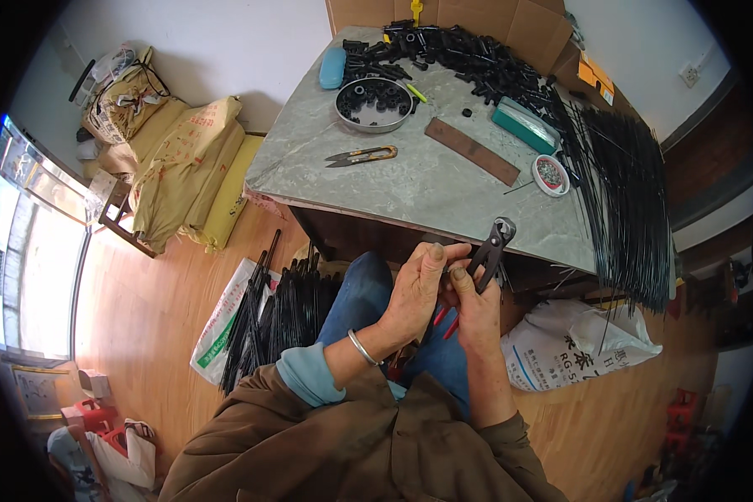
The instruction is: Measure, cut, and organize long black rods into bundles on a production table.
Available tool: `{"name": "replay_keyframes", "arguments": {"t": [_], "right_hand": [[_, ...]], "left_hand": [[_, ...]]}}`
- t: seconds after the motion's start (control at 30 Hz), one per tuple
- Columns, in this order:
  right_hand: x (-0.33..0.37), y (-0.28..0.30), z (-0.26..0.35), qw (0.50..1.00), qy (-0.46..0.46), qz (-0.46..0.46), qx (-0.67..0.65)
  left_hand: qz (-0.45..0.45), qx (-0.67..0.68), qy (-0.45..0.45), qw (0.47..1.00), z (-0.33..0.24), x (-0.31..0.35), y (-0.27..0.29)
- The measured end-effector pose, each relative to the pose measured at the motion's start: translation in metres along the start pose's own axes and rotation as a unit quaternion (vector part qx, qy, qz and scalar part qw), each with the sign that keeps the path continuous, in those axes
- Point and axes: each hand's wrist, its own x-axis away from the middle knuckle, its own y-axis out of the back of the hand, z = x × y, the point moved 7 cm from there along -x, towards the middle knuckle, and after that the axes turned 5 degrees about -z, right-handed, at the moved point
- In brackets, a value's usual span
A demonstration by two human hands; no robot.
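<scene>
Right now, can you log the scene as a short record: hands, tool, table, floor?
left hand: fingers pinched beside the pliers
right hand: grip around red-handled pliers, jaws pointing up
table: snips, metal bowl of black parts, brown strip, small round dish, black rods
floor: bundle of black rods, white sack

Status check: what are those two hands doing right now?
Right hand grips black pincers, red handles. Left hand pinches something small at them, too hidden to tell. Table edge just beyond.
</scene>
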Motion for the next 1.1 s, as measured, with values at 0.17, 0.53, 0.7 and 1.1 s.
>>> {"name": "replay_keyframes", "arguments": {"t": [0.17, 0.53, 0.7, 1.1], "right_hand": [[0.001, 0.000, 0.002, 1.000, 0.000, -0.004, 0.000], [0.037, -0.026, 0.015, 0.964, 0.160, -0.078, 0.197], [0.034, -0.028, 0.029, 0.944, 0.192, -0.004, 0.269], [0.059, 0.001, 0.027, 0.888, -0.296, 0.231, 0.266]], "left_hand": [[-0.002, 0.013, -0.016, 1.000, 0.004, -0.001, -0.002], [-0.033, 0.097, 0.056, 0.993, 0.008, -0.002, 0.011], [-0.045, 0.048, 0.048, 0.997, 0.012, -0.007, 0.018], [-0.045, -0.001, 0.066, 0.997, 0.008, -0.014, 0.027]]}}
